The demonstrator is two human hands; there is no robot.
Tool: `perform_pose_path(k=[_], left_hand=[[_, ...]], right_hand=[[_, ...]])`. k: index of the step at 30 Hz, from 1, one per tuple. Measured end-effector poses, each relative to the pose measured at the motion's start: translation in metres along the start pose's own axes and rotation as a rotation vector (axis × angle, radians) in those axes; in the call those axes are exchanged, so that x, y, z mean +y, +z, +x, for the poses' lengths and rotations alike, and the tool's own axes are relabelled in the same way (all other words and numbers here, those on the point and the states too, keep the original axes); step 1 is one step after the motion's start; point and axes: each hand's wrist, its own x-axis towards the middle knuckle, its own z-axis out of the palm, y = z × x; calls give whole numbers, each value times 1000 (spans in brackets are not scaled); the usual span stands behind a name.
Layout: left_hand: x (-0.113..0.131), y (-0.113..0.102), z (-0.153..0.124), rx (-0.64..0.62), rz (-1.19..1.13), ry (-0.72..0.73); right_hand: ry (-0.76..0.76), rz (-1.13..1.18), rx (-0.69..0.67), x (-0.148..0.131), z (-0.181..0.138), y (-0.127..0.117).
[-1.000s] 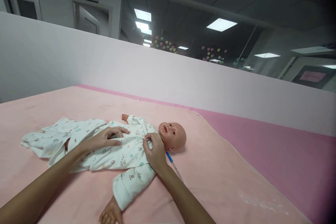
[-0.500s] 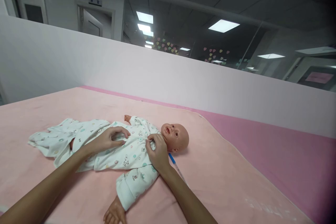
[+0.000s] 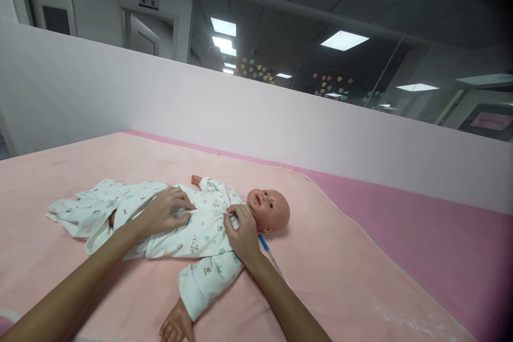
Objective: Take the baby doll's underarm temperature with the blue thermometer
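A bald baby doll (image 3: 276, 211) lies on its back, head to the right, in a white top (image 3: 200, 232) printed with small animals and green dots. My right hand (image 3: 242, 230) pinches the top's front edge just below the doll's chin. Over the chest, my left hand (image 3: 168, 211) rests on the cloth with thumb and fingertips a little apart at the front opening. Between the two hands shows a small round fastener (image 3: 216, 212). White printed trousers (image 3: 92, 208) cover the doll's legs at the left.
Beside the doll's neck lies a thin clear stick with a blue end (image 3: 263, 242), partly hidden by my right forearm. A peach blanket (image 3: 340, 272) lies under everything, over a pink surface (image 3: 401, 203). A white partition (image 3: 280, 117) rises behind.
My left hand has lowered slightly onto the top's front, and its thumb and fingers have drawn closer together. The right hand keeps its pinch near the collar.
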Motion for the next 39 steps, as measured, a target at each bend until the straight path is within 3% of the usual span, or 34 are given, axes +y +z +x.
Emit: perform_pose_path(k=[4, 19, 31, 39], left_hand=[[2, -6, -2, -73, -39, -33], [3, -3, 1, -57, -210, -175], [-1, -8, 2, -133, -644, -295], [-4, -8, 2, -158, -751, -280]], right_hand=[[1, 0, -7, 0, 0, -1], [-40, -4, 12, -1, 2, -1], [-23, 13, -17, 0, 1, -2], [-29, -3, -18, -1, 2, -2]])
